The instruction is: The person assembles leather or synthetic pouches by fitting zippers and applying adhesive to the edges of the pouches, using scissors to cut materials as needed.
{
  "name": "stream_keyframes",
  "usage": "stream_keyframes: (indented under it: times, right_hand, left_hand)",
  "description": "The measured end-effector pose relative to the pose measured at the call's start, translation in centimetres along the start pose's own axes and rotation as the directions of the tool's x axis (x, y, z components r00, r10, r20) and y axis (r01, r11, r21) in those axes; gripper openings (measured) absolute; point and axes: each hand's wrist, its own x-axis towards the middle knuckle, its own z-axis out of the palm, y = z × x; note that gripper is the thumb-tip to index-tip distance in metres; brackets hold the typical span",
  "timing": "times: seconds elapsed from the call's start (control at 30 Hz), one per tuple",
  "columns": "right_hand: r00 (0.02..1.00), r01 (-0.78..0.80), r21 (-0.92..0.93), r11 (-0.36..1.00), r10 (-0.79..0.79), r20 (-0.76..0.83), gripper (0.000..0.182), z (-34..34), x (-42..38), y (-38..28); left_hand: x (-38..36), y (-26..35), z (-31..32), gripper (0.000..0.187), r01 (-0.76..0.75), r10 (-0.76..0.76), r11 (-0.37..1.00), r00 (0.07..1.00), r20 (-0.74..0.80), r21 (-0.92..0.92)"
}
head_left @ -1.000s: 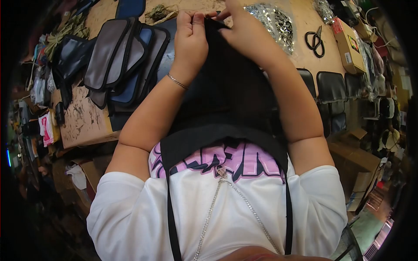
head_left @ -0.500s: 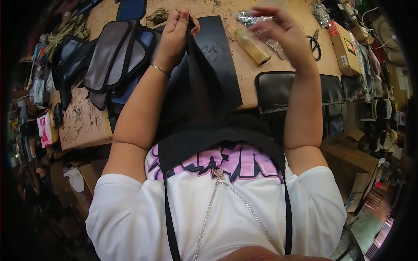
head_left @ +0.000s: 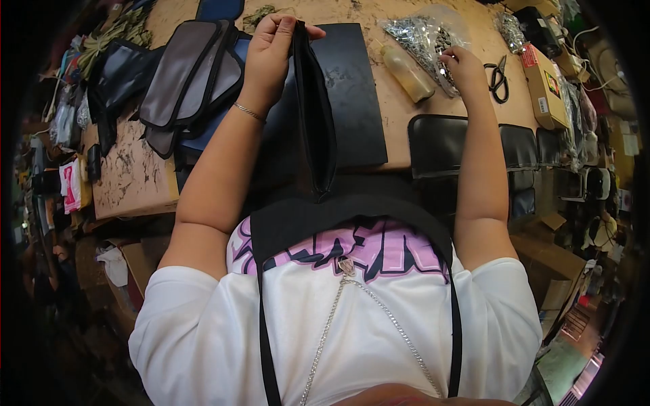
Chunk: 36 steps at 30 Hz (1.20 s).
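My left hand (head_left: 273,54) is closed on the top end of a black pouch-like bag piece (head_left: 315,122), which hangs edge-on toward my apron with a long dark gap between its sides. Behind it lies a flat black sheet (head_left: 359,88) on the table. My right hand (head_left: 466,71) is over a clear plastic bag (head_left: 423,40) of small shiny metal parts, fingertips pinched together among them. Whatever those fingers hold is too small to make out. A squeeze bottle with yellowish contents (head_left: 408,76) lies left of this hand, and black-handled scissors (head_left: 500,82) lie to its right.
Grey panels with black edging (head_left: 183,74) are stacked at left beside a black piece (head_left: 122,84). Black panels (head_left: 440,145) lie along the table's front edge. A cardboard box (head_left: 545,88) and another plastic bag of metal parts (head_left: 512,32) stand at right.
My right hand has moved down from the air onto the bag of metal parts, its fingers going from spread to pinched. The black bag piece has turned edge-on in my left hand, showing its gap.
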Motion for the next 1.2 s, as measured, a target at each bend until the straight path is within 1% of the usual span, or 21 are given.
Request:
stream_keyframes:
  times: [0.03, 0.13, 0.23, 0.27, 0.33, 0.37, 0.43, 0.47, 0.57, 0.67, 0.77, 0.87, 0.9, 0.93, 0.97, 1.0, 1.03, 1.07, 1.13, 1.17, 1.2]
  right_hand:
    - [1.0, -0.004, 0.005, 1.0, 0.004, -0.028, 0.02, -0.2, -0.2, 0.1]
    - [0.993, -0.11, 0.119, 0.987, 0.114, -0.03, 0.021, -0.6, -0.5, 0.4]
    - [0.984, -0.175, 0.079, 0.981, 0.178, -0.034, 0.022, -1.9, -1.1, -0.2]
    - [0.986, -0.086, 0.109, 0.99, 0.1, -0.133, 0.022, -1.9, -1.0, 0.2]
    - [0.943, 0.102, 0.145, 0.984, -0.049, -0.33, 0.021, -2.1, -0.8, 0.5]
    - [0.922, 0.151, 0.188, 0.971, -0.069, -0.382, 0.019, -2.1, -0.7, 0.6]
    - [0.865, 0.258, 0.269, 0.928, -0.098, -0.493, 0.017, -3.5, -1.3, -2.6]
    - [0.865, 0.271, 0.22, 0.937, -0.137, -0.484, 0.014, -4.3, -1.6, -4.1]
    - [0.918, 0.259, 0.43, 0.865, -0.082, -0.389, 0.017, -5.4, -2.3, -7.9]
    - [0.947, 0.277, 0.714, 0.643, -0.059, -0.315, 0.018, -5.3, -2.2, -9.4]
    - [0.961, 0.257, 0.809, 0.529, -0.055, -0.269, 0.017, -5.4, -2.0, -9.4]
    - [0.953, 0.209, 0.764, 0.61, 0.049, -0.3, 0.017, -4.8, -1.3, -6.1]
    - [0.966, 0.155, 0.697, 0.7, 0.039, -0.254, 0.018, -4.2, -0.9, -4.0]
    - [0.978, 0.1, 0.618, 0.78, 0.037, -0.205, 0.019, -3.2, -0.5, -1.6]
    - [0.987, 0.047, 0.528, 0.848, 0.042, -0.155, 0.02, -2.5, -0.5, 0.1]
    - [1.0, 0.009, 0.35, 0.937, -0.001, -0.024, 0.022, -2.0, -1.0, 0.5]
    - [0.993, -0.002, 0.156, 0.988, -0.016, 0.116, 0.024, -1.6, -1.3, 0.9]
    - [0.999, -0.022, 0.154, 0.988, 0.016, 0.045, 0.019, -1.1, -1.8, 1.2]
    - [0.985, 0.005, 0.373, 0.928, 0.059, -0.16, 0.018, -1.2, -1.6, 0.8]
    - [0.962, 0.033, 0.476, 0.879, 0.101, -0.253, 0.017, -1.2, -1.7, 0.6]
    - [0.968, 0.022, 0.476, 0.879, 0.099, -0.228, 0.017, -1.2, -1.5, 0.8]
  left_hand:
    - [0.0, 0.1, -0.1, 0.023, 0.004, -0.004, 1.0, 1.0, -0.015, 0.002]
    - [0.0, 0.3, -0.5, 0.021, -0.064, 0.067, 0.997, 0.996, -0.051, 0.042]
    - [-0.3, 0.5, -1.4, 0.017, -0.091, 0.117, 0.974, 0.986, -0.119, 0.206]
    - [-0.4, 0.6, -1.5, 0.017, -0.109, 0.142, 0.965, 0.982, -0.128, 0.24]
    - [-0.6, 1.5, -1.3, 0.016, -0.142, 0.195, 0.939, 0.97, -0.144, 0.312]
    - [-0.7, 1.8, -1.2, 0.015, -0.151, 0.207, 0.928, 0.969, -0.133, 0.34]
    - [-0.5, 2.6, -1.1, 0.013, -0.179, 0.239, 0.898, 0.965, -0.106, 0.402]
    - [-0.5, 2.7, -1.1, 0.013, -0.177, 0.239, 0.897, 0.965, -0.107, 0.404]
    - [-0.5, 3.4, -0.8, 0.013, -0.136, 0.187, 0.899, 0.979, -0.085, 0.415]
    - [-0.3, 3.2, -0.9, 0.011, -0.149, 0.172, 0.914, 0.985, -0.028, 0.378]
    - [-0.3, 3.4, -1.0, 0.01, -0.132, 0.147, 0.918, 0.989, -0.011, 0.373]
    - [-0.4, 3.6, -1.1, 0.01, -0.114, 0.13, 0.912, 0.991, -0.015, 0.394]
    - [-0.4, 3.7, -1.1, 0.01, -0.108, 0.125, 0.908, 0.992, -0.015, 0.404]
    - [-0.5, 3.7, -0.9, 0.01, -0.124, 0.138, 0.926, 0.99, -0.013, 0.356]
    - [-0.4, 3.7, -0.7, 0.011, -0.156, 0.168, 0.94, 0.986, -0.014, 0.304]
    - [-0.4, 3.6, -0.7, 0.011, -0.153, 0.163, 0.941, 0.987, -0.008, 0.303]
    - [-0.4, 3.6, -0.7, 0.011, -0.149, 0.157, 0.941, 0.988, -0.004, 0.304]
    - [-0.3, 3.6, -0.6, 0.011, -0.155, 0.161, 0.942, 0.987, 0.005, 0.298]
    - [-0.4, 3.5, -0.6, 0.011, -0.161, 0.164, 0.942, 0.986, 0.013, 0.295]
    - [-0.5, 3.4, -0.8, 0.011, -0.158, 0.163, 0.93, 0.987, 0.013, 0.331]
    - [-0.4, 3.2, -1.0, 0.011, -0.157, 0.162, 0.917, 0.987, 0.018, 0.367]
